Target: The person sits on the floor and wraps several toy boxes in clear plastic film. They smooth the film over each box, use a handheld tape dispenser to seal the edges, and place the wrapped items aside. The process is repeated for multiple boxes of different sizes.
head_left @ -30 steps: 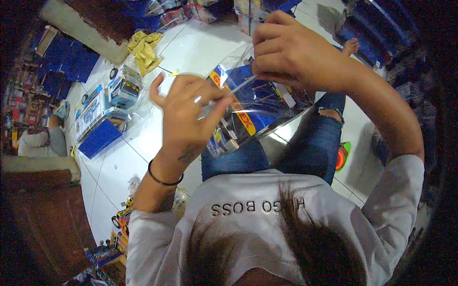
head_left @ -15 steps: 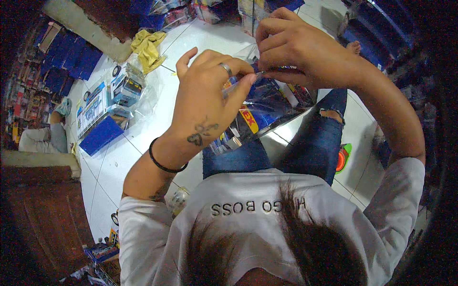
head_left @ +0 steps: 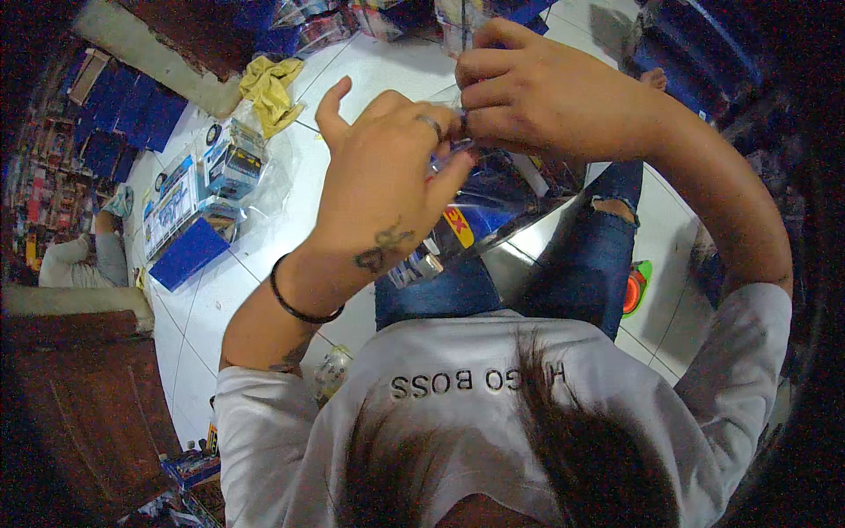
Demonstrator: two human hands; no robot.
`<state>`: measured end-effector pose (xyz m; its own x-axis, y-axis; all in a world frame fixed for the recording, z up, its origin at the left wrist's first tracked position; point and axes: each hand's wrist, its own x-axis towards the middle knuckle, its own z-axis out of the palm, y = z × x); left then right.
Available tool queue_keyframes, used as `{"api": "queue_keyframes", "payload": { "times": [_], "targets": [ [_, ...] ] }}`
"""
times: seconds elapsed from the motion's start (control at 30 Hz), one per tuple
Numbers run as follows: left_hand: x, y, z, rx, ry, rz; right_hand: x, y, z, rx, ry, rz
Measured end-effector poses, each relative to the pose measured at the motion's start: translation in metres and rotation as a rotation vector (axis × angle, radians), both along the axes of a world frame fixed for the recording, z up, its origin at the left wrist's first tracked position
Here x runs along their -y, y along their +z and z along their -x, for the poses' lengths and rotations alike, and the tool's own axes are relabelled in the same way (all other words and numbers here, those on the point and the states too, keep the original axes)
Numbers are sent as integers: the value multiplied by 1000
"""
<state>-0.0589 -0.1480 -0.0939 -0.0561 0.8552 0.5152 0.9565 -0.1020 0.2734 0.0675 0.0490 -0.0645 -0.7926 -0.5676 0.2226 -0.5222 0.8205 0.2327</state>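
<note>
A clear plastic bag [head_left: 506,211] with blue, yellow and dark boxes in it rests at my knees. My left hand [head_left: 374,158] pinches the gathered plastic at the bag's top between thumb and forefinger; its little finger sticks out. Right beside it, my right hand [head_left: 546,97] has its fingers curled round the same plastic. The two hands touch or nearly touch. They hide most of the bag's mouth, so I cannot tell whether it is knotted.
On the white tiled floor to the left lie a packaged toy truck [head_left: 172,207] and a blue box [head_left: 189,255]. Crumpled yellow wrapping [head_left: 271,92] is beyond them. An orange-and-green object [head_left: 635,286] sits right of my leg. Another person's leg [head_left: 84,260] shows at far left.
My right hand has shifted left against my left hand. The stretch of plastic between them is now shorter and mostly covered. Both hands keep their hold.
</note>
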Motion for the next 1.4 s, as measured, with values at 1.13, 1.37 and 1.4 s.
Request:
{"api": "queue_keyframes", "payload": {
  "times": [1.13, 1.37, 1.4],
  "targets": [
    [-4, -4, -5, 82, 6, 24, 6, 4, -6, 111, -146, 180],
    [-18, -25, 18, 580, -116, 187, 12, -3, -16, -281, -57, 59],
    [-21, -29, 21, 769, -150, 289, 13, -8, -18, -273, -59, -21]
  ]
}}
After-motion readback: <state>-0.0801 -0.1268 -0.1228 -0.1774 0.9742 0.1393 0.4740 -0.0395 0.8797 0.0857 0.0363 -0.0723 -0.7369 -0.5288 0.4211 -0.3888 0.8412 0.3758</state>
